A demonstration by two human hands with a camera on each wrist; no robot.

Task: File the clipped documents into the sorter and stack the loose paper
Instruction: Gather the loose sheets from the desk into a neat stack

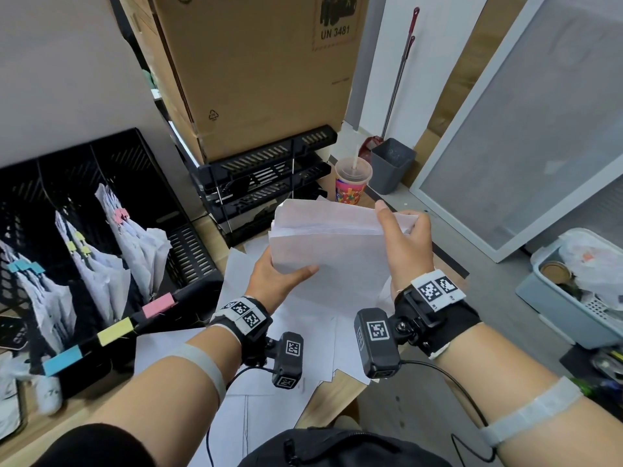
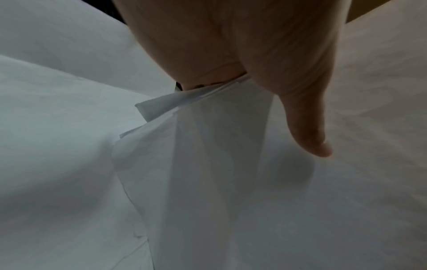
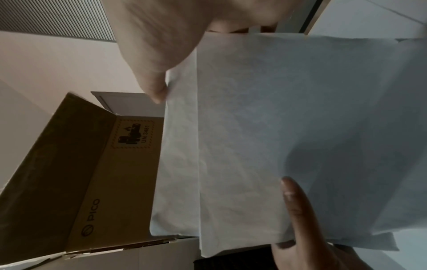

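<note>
White loose paper [image 1: 332, 244] is hanging above the tabletop [image 1: 337, 396], both hands [image 1: 273, 276] [image 1: 406, 246] gripping its edges, and uneven sheets are likely slipping out if either grip loosens.

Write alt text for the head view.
Both hands, left hand and right hand, hold a stack of loose white paper sheets above a paper-strewn wooden desk. To the left, a black mesh file sorter holds clipped documents.
</note>
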